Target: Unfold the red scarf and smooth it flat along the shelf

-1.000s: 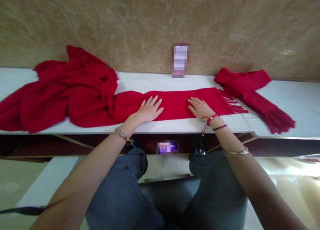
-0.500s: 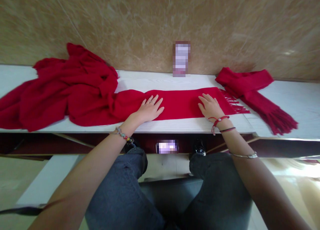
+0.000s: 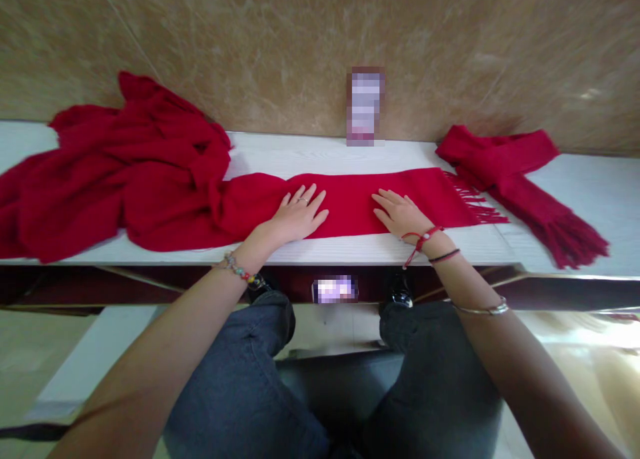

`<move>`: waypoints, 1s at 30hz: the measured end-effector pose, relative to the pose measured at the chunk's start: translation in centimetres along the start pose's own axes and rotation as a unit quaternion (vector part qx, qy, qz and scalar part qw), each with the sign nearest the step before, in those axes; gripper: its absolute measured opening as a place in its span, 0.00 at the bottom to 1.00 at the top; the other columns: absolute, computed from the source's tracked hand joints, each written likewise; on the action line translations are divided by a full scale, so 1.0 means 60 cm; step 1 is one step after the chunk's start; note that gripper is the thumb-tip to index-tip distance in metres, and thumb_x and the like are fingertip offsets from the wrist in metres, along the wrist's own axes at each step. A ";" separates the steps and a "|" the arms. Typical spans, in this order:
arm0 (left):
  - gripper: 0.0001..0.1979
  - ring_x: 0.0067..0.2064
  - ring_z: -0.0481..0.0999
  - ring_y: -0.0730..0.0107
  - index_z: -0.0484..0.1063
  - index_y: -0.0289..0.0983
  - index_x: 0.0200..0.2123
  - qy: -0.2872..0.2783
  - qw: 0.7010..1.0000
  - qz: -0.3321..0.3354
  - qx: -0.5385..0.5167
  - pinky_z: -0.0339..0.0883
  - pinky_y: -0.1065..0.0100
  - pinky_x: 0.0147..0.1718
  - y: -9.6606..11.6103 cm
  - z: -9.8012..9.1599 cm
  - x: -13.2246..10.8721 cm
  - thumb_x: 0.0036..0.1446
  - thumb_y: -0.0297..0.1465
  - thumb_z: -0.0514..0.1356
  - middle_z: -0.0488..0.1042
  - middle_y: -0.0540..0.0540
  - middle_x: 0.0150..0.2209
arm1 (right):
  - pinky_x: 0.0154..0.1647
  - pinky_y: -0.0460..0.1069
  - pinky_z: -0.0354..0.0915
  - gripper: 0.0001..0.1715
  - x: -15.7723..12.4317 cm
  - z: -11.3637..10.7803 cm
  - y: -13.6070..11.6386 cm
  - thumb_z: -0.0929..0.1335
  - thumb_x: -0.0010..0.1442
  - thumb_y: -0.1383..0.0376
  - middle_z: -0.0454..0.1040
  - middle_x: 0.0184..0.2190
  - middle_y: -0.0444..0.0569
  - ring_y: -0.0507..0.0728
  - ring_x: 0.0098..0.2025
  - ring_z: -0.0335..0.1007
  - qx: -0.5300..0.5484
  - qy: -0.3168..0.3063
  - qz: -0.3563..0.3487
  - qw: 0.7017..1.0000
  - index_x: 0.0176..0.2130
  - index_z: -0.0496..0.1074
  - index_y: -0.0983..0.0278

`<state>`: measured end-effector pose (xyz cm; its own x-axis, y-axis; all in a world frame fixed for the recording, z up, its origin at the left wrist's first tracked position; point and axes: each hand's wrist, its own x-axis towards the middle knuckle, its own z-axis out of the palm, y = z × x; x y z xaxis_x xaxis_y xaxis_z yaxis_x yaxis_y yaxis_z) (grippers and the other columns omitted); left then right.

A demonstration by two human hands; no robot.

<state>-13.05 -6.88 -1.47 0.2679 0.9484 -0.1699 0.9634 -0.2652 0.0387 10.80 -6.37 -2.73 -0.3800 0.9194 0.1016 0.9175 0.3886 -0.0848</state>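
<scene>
A red scarf (image 3: 353, 202) lies stretched along the white tabletop, its fringed end to the right. My left hand (image 3: 300, 212) rests palm down on it, fingers spread, close to where the smooth part turns wavy. Farther right, my right hand (image 3: 401, 214) lies flat on the same cloth with the fingers out, short of the fringe. Neither hand grips anything. To the left, red cloth (image 3: 135, 172) sits in a loose, crumpled heap that runs into the flat strip. Beyond the fringe, a folded red scarf (image 3: 515, 172) lies with its tassels toward the front edge.
Behind the white table (image 3: 300, 151) rises a brown marbled wall (image 3: 240, 52). A blurred-out upright item (image 3: 365, 106) leans there. Below the front edge, a lit, blurred-out device (image 3: 335, 289) lies on the dark shelf, between my knees.
My right hand has slid left over the scarf, away from the fringe and closer to my left hand. My left hand stays on the same spot. The view has shifted slightly.
</scene>
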 end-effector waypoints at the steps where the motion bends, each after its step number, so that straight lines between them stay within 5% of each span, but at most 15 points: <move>1: 0.30 0.69 0.37 0.57 0.41 0.38 0.67 0.000 1.000 0.000 0.002 0.38 0.53 0.64 0.000 0.000 -0.001 0.65 0.43 0.36 0.36 0.44 0.69 | 0.62 0.65 0.51 0.28 -0.005 -0.001 0.016 0.56 0.64 0.63 0.57 0.63 0.57 0.64 0.64 0.52 -0.004 0.005 0.021 1.000 0.61 0.61 0.68; 7: 0.30 0.69 0.37 0.57 0.41 0.38 0.67 -0.001 1.000 0.001 0.000 0.38 0.53 0.64 0.001 -0.002 -0.001 0.65 0.43 0.36 0.36 0.44 0.69 | 0.62 0.64 0.52 0.28 -0.042 -0.008 0.103 0.55 0.64 0.63 0.58 0.63 0.58 0.64 0.64 0.53 -0.012 0.045 0.143 0.989 0.60 0.62 0.67; 13: 0.30 0.69 0.37 0.57 0.41 0.37 0.67 -0.002 1.000 0.003 -0.005 0.38 0.53 0.64 -0.001 -0.004 -0.001 0.65 0.43 0.37 0.37 0.44 0.69 | 0.63 0.62 0.51 0.27 -0.051 -0.018 0.120 0.56 0.65 0.65 0.60 0.62 0.61 0.64 0.63 0.53 -0.012 0.048 0.211 0.976 0.59 0.63 0.72; 17: 0.30 0.68 0.40 0.54 0.46 0.36 0.67 -0.001 1.000 -0.003 0.009 0.41 0.53 0.63 0.014 -0.018 0.002 0.65 0.42 0.39 0.40 0.42 0.69 | 0.62 0.64 0.50 0.27 -0.020 -0.017 0.087 0.56 0.65 0.65 0.59 0.61 0.62 0.65 0.64 0.52 -0.002 0.086 0.201 0.976 0.59 0.63 0.74; 21: 0.27 0.68 0.43 0.55 0.50 0.35 0.65 0.065 0.998 0.011 0.022 0.43 0.56 0.63 0.046 -0.032 0.014 0.66 0.39 0.41 0.45 0.40 0.68 | 0.62 0.65 0.49 0.26 0.025 -0.009 0.013 0.56 0.64 0.66 0.59 0.62 0.62 0.64 0.64 0.52 0.019 0.116 0.107 0.987 0.58 0.64 0.72; 25: 0.27 0.68 0.43 0.54 0.49 0.36 0.65 0.096 0.995 -0.006 -0.003 0.44 0.53 0.63 0.058 -0.027 0.036 0.66 0.38 0.41 0.43 0.40 0.68 | 0.63 0.64 0.49 0.27 0.053 0.000 -0.056 0.57 0.64 0.64 0.55 0.64 0.59 0.63 0.66 0.48 0.029 0.065 0.023 0.997 0.61 0.61 0.69; 30: 0.29 0.68 0.38 0.52 0.44 0.38 0.67 0.022 0.998 -0.023 -0.045 0.41 0.48 0.63 0.040 -0.012 0.059 0.65 0.42 0.38 0.39 0.41 0.69 | 0.64 0.62 0.48 0.29 0.058 0.004 -0.082 0.57 0.66 0.61 0.53 0.65 0.56 0.62 0.66 0.47 0.029 -0.021 -0.012 0.999 0.63 0.58 0.68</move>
<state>-9.77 -4.05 -1.25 0.2210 0.9666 -0.1299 0.9711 -0.2057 0.1212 4.90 -5.05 -2.17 -0.4076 0.9110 0.0632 0.9001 0.4125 -0.1407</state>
